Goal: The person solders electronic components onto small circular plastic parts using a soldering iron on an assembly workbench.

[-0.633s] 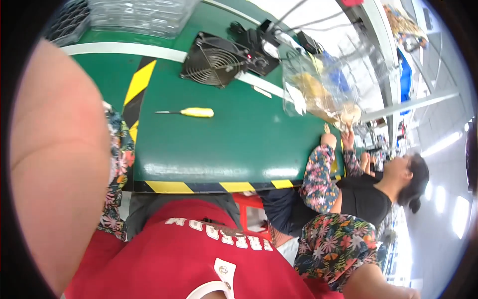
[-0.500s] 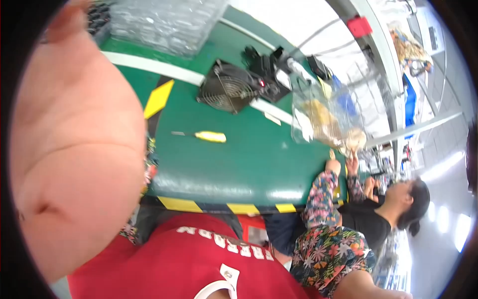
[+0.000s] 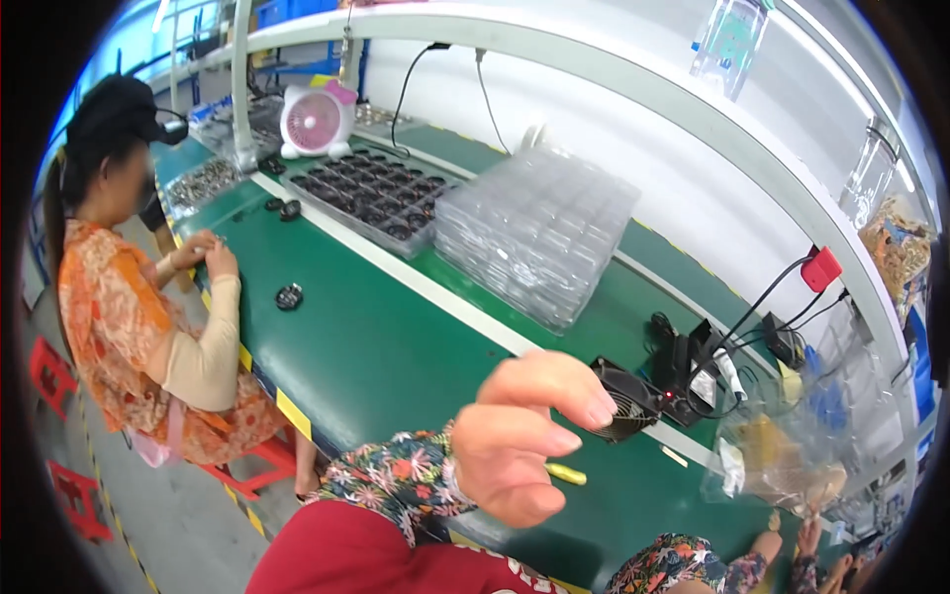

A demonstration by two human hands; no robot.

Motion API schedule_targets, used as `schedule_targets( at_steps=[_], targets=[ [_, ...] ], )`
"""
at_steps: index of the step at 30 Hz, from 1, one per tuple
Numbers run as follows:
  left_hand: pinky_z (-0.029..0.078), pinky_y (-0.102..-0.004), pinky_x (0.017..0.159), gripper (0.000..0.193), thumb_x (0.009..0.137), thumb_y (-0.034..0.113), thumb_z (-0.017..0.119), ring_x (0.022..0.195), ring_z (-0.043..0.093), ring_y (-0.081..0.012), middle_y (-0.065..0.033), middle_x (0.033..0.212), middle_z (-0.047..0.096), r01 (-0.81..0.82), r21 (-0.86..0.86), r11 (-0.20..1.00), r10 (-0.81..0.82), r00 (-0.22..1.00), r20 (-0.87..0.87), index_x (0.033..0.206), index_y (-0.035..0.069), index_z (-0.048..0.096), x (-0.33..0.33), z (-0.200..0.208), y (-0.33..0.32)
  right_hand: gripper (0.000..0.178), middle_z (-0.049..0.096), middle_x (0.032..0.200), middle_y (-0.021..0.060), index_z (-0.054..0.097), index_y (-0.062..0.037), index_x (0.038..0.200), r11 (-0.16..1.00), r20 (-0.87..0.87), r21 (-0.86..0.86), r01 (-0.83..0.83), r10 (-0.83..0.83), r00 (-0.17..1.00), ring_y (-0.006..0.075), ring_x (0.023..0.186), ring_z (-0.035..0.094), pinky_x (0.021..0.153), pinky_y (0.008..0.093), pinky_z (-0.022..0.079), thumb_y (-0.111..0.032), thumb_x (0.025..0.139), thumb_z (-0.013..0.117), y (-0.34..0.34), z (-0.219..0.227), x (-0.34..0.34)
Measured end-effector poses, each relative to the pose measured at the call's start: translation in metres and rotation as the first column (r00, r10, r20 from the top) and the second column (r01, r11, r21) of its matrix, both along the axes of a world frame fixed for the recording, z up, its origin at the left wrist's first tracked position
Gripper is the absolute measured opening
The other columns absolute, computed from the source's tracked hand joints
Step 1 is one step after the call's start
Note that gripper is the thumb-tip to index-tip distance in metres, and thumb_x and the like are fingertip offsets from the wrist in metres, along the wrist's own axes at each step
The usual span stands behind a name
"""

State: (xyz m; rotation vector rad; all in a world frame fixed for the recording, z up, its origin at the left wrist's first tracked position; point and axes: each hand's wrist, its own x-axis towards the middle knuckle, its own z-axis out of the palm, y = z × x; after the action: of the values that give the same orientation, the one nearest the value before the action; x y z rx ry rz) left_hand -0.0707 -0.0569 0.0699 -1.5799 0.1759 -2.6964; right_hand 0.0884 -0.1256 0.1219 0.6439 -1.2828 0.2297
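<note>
My left hand (image 3: 515, 436) is raised above the green workbench (image 3: 396, 371), its fingers bent and apart with nothing between them. A floral sleeve (image 3: 396, 485) covers that forearm. Beyond the fingertips stands a black fan with a wire guard (image 3: 625, 404), partly hidden by the hand. Just below the fingers lies a screwdriver's yellow handle (image 3: 567, 474); its shaft is hidden. Of my right arm only a floral sleeve (image 3: 661, 564) shows at the lower edge, and the hand is cut off.
Clear plastic trays (image 3: 539, 223) are stacked behind, beside a tray of round black parts (image 3: 371, 193). One black part (image 3: 288, 296) lies on the bench. A co-worker in orange (image 3: 129, 317) sits left; another's hand (image 3: 808, 537) is near plastic bags (image 3: 767, 460). A metal rail (image 3: 614, 74) crosses overhead.
The view has swung left, bringing the seated co-worker and the trays into sight. My left hand, earlier very close and filling the left side, is now farther off above the bench.
</note>
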Motion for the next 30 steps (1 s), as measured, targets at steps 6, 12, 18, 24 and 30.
schedule_targets(
  at_steps=[6,12,18,24,30],
  targets=[
    [0.046,-0.0311,0.053,0.025,0.084,0.028,0.057,0.073,0.057,-0.0253,-0.0131,0.088,0.052,-0.035,-0.04,0.999,0.013,0.895,-0.447,0.084,0.004,0.051,0.011,-0.008,0.016,0.011,0.046,0.077,0.0015,0.05,-0.0049,0.088,0.957,-0.04,-0.289,-0.018,0.007,0.999,0.0124,0.066,0.043,0.056,0.0251,0.038,-0.015,0.083,0.046,0.035,-0.021,0.016],
    [0.045,-0.0322,0.057,0.014,0.08,0.016,0.059,0.075,0.057,-0.0252,-0.01,0.092,0.053,-0.05,-0.071,0.996,-0.002,0.804,-0.595,0.086,0.006,0.052,0.029,-0.017,0.013,0.012,0.047,0.077,0.0014,0.05,-0.0065,0.086,0.866,-0.086,-0.493,-0.081,0.044,0.995,0.0138,0.069,0.044,0.059,0.0272,0.04,-0.018,0.085,0.047,0.039,-0.025,0.035],
    [0.033,-0.0349,0.077,0.032,0.089,0.038,0.042,0.105,0.042,-0.0237,-0.0033,0.119,0.047,-0.054,-0.279,0.959,0.012,0.988,-0.151,0.1,0.011,0.054,0.038,0.01,-0.01,0.007,0.042,0.084,0.0024,0.047,-0.0064,0.086,0.717,-0.363,-0.6,-0.355,0.151,0.919,0.0164,0.076,0.037,0.067,0.031,0.03,-0.01,0.081,0.047,0.072,0.001,0.065],
    [0.027,-0.0435,0.091,0.035,0.08,0.03,0.05,0.108,0.042,-0.0297,-0.0117,0.115,0.05,0.53,-0.363,0.766,-0.524,0.843,0.124,0.099,0.001,0.054,-0.085,-0.015,-0.019,0.014,0.048,0.084,0.0039,0.055,-0.0049,0.088,0.413,-0.383,-0.851,-0.326,-0.062,0.922,0.019,0.077,0.043,0.065,0.0297,0.034,-0.006,0.08,0.043,0.086,-0.074,0.048],
    [0.026,-0.0422,0.094,0.031,0.08,0.024,0.049,0.109,0.042,-0.0279,-0.0104,0.112,0.051,0.781,-0.236,0.577,-0.548,0.585,0.598,0.101,0.001,0.055,-0.284,-0.091,-0.084,0.015,0.049,0.085,0.0042,0.055,-0.0049,0.089,0.264,-0.229,-0.946,-0.188,-0.132,0.964,0.0189,0.079,0.044,0.067,0.0297,0.034,-0.006,0.08,0.043,0.079,-0.11,0.036]
  ],
)
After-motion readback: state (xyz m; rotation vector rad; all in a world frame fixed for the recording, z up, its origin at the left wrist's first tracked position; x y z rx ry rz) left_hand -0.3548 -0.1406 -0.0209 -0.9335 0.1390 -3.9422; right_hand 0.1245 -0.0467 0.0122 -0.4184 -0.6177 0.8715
